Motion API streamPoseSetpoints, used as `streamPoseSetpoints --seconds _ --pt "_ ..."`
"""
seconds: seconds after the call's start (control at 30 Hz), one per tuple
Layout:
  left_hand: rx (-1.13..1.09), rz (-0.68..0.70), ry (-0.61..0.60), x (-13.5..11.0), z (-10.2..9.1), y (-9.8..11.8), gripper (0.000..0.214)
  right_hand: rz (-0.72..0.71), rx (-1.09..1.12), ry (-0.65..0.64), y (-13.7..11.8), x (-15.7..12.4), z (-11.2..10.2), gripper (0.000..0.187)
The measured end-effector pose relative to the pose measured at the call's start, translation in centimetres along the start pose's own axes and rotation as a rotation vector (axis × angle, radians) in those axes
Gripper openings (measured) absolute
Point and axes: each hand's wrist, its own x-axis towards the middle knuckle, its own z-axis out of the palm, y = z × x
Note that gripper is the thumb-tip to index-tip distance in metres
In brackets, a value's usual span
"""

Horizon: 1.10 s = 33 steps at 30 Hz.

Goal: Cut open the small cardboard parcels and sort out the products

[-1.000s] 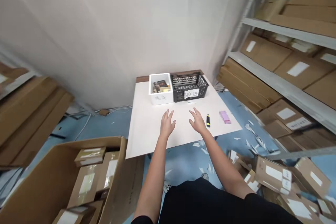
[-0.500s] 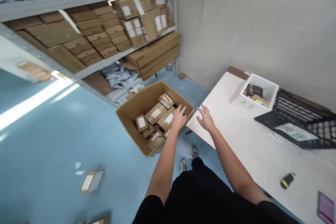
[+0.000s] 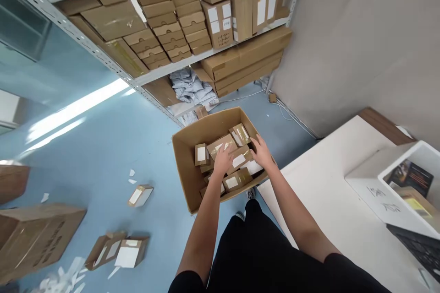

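Observation:
A big open cardboard carton (image 3: 184, 171) stands on the blue floor to the left of the white table (image 3: 330, 201). It holds several small brown parcels with white labels. Both my arms reach down into it. My left hand (image 3: 222, 161) lies with fingers bent on one small parcel (image 3: 220, 144). My right hand (image 3: 261, 152) rests with fingers bent on a taped parcel (image 3: 240, 159) at the carton's right side. Neither parcel is lifted off the pile.
A metal shelf rack (image 3: 165, 68) stacked with cardboard boxes fills the wall behind the carton. Loose small boxes (image 3: 139, 194) and paper scraps lie on the floor at left. On the table's right stand a white bin (image 3: 388, 192) and a black basket (image 3: 417, 247).
My view has swung left from the table to the floor carton. Both hands left the tabletop and went down into the carton onto the parcels.

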Motion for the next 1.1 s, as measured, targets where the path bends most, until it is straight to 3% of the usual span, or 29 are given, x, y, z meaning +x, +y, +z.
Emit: streamPoseSetpoints --seconds 0.2,0.33,0.43,0.57,0.67,0.8,0.93,1.0,1.1 --pt "0.023 -0.091 -0.054 4.4 1.6 -2.2 0.069 0.017 0.013 -0.075 3.5 7.3 2.7 0.070" --pt "0.029 -0.119 -0.146 9.5 4.2 -4.8 0.077 0.048 -0.029 -0.104 5.8 11.3 5.6 0.073" --pt "0.028 -0.103 -0.229 14.8 7.5 -7.2 0.080 0.050 -0.028 -0.089 8.0 13.7 8.8 0.077" --pt "0.050 -0.065 -0.338 22.2 13.3 -10.6 0.085 0.113 -0.019 -0.092 11.3 15.3 13.7 0.078" --pt "0.038 -0.058 -0.375 27.3 17.9 -12.7 0.085 0.137 0.013 -0.083 14.1 14.9 17.2 0.082" --pt "-0.004 -0.129 -0.313 32.7 23.2 -14.8 0.081 0.252 0.015 -0.101 18.8 12.4 21.7 0.084" --pt "0.006 -0.172 -0.315 34.0 26.3 -16.5 0.090 0.467 0.040 -0.156 23.2 9.3 25.5 0.084" --pt "0.036 -0.204 -0.276 32.8 26.9 -17.4 0.087 0.498 0.109 -0.148 24.3 8.6 27.2 0.088" --pt "0.043 -0.229 -0.151 29.8 26.6 -18.5 0.081 0.428 0.205 -0.111 24.0 9.0 29.4 0.096"
